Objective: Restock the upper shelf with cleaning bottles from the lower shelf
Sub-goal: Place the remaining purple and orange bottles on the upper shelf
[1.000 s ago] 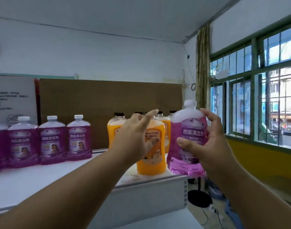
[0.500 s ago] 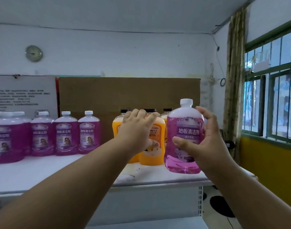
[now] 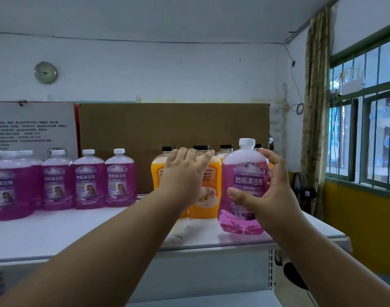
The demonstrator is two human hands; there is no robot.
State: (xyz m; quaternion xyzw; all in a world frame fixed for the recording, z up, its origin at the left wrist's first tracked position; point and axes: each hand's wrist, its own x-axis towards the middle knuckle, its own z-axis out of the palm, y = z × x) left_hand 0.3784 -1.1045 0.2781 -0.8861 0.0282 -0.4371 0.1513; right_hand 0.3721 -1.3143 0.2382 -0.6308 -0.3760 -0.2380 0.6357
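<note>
My right hand (image 3: pixel 269 191) grips a purple floor-cleaner bottle (image 3: pixel 245 173) with a white cap, held upright just above the front right of the white upper shelf (image 3: pixel 101 231). My left hand (image 3: pixel 185 176) reaches over the shelf, its fingers resting against an orange bottle (image 3: pixel 209 185) with a black cap. More orange bottles (image 3: pixel 157 173) stand behind it. A row of several purple bottles (image 3: pixel 90 180) lines the shelf's left half.
A brown cardboard sheet (image 3: pixel 174 127) and a white printed board (image 3: pixel 32 127) stand behind the bottles. A barred window (image 3: pixel 366 129) and curtain (image 3: pixel 316 107) are at the right. Part of the lower shelf (image 3: pixel 200 300) shows below.
The view swung left, showing more purple bottles. My left hand moved onto the front orange bottle. The purple bottle stayed in my right hand, slightly closer to the shelf.
</note>
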